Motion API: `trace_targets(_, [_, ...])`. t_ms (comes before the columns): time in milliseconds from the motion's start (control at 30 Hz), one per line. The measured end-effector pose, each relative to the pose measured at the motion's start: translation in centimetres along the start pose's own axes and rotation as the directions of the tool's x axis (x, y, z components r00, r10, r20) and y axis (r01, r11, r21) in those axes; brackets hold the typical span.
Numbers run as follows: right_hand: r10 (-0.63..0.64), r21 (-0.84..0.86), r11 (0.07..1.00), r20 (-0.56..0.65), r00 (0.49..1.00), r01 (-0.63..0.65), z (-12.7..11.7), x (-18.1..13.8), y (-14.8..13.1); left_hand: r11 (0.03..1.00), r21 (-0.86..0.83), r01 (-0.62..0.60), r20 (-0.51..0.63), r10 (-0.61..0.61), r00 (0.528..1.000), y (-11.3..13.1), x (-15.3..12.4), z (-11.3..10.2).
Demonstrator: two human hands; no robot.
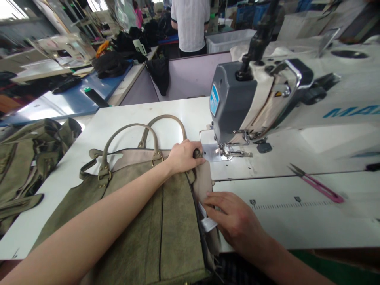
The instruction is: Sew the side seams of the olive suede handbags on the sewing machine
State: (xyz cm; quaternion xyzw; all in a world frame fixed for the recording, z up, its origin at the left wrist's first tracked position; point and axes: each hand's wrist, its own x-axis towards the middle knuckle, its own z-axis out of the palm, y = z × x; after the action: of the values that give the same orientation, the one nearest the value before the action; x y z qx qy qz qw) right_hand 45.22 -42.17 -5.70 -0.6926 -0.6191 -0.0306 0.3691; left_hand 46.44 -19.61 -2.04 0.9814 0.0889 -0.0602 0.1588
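An olive-green handbag [133,221] with two curved handles lies on the white sewing table. My left hand [185,156] reaches across it, fingers curled over the bag's upper right edge, just left of the presser foot [230,151] of the sewing machine [234,103]. Along the right side of the bag runs a beige lining [203,180], and a white label [208,223] sticks out there. My right hand [234,219] pinches the edge of that lining near the label; its thumb is mostly hidden. Between the bag and the presser foot there is a small gap.
Pink-handled thread snips [319,184] lie right of my right hand, beside a printed ruler scale [291,204]. More olive bag pieces [26,162] are heaped at the left. Beyond the table stand a purple partition [190,77], a grey bin [228,41] and a person in white [190,25].
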Motion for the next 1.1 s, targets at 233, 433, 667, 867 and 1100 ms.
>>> trace_targets(233, [-0.019,0.008,1.0,-0.019,1.0,0.019,-0.1,0.1,-0.3,0.999,-0.039,-0.03,0.002,0.03,1.0,-0.3,0.1,0.1])
trace_targets(433, [-0.011,0.006,1.0,0.012,1.0,0.011,-0.2,0.1,-0.4,0.997,-0.06,-0.054,-0.037,0.052,0.998,-0.2,-0.2,0.2])
trace_targets(667, [0.093,0.052,0.993,0.187,0.978,-0.104,-1.7,-0.7,-2.1,0.995,-0.077,-0.066,-0.122,0.057,0.991,-0.8,-0.2,0.9])
trace_targets(867, [0.02,-0.01,1.0,0.166,0.986,-0.019,-1.0,-1.3,-2.2,0.992,-0.067,-0.108,-0.095,0.101,0.99,-1.2,0.3,0.8])
trace_targets(1100, [0.058,-0.021,0.998,0.289,0.956,-0.054,-1.2,-1.4,-2.2,0.995,-0.05,-0.087,-0.114,0.081,0.99,-1.2,-0.1,1.1])
